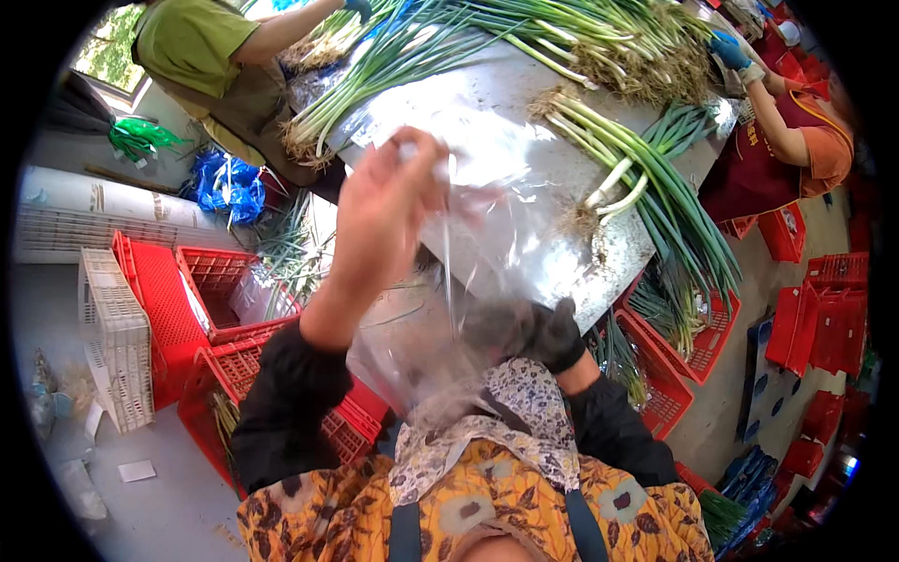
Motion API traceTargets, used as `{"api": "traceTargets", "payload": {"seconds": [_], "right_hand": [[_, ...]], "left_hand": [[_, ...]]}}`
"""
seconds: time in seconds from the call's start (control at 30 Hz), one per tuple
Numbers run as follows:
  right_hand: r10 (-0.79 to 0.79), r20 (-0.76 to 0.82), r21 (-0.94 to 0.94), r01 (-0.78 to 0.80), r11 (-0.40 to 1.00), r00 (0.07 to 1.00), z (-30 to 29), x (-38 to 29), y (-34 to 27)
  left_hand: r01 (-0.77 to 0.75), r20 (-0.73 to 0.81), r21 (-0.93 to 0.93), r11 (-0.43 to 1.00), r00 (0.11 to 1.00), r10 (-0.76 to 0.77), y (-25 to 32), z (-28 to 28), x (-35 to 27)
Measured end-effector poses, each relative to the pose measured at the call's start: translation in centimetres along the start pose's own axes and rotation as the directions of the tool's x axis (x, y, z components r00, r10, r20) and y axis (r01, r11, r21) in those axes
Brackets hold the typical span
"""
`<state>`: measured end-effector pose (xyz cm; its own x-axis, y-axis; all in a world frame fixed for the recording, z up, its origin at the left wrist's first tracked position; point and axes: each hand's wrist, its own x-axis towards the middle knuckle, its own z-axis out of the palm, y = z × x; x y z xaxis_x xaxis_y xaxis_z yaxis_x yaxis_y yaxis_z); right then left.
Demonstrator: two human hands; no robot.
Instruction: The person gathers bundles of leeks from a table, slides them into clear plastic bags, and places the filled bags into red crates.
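My left hand (393, 190), bare and blurred by motion, is raised over the near part of the metal table with its fingers pinched on a clear plastic bag (449, 274). The film hangs from it towards my chest. Lower and to the right is my right hand (555, 337) in a dark glove, against the bag's right side. Its thumb stands up, while its fingers are blurred behind or within the film, so their grip is unclear. Beyond the bag, a few green onions (618, 161) with roots lie across the metal table (484, 84), leaves drooping over its right edge.
More green onions (632, 56) are heaped along the far side. A person in a green shirt (197, 46) stands at left, another in a maroon apron (762, 161) at right. Red crates (225, 281) stand left, and a red crate (709, 344) with green onions stands right.
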<state>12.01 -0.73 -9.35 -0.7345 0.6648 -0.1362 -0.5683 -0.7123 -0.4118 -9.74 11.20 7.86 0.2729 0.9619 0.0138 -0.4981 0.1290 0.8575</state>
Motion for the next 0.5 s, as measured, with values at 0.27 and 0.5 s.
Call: {"api": "traceTargets", "payload": {"seconds": [0.27,0.5], "right_hand": [[0.030,0.156,0.074,-0.042,0.996,0.987,-6.7,3.3,-8.5],[0.284,-0.259,-0.480,-0.378,0.792,0.923,-11.9,3.9,-11.2]], "left_hand": [[-0.204,-0.393,0.242,0.948,0.873,0.289,-6.9,-7.8,14.7],[-0.137,-0.503,0.216,0.967,0.833,0.231,-9.6,-12.6,17.8]]}}
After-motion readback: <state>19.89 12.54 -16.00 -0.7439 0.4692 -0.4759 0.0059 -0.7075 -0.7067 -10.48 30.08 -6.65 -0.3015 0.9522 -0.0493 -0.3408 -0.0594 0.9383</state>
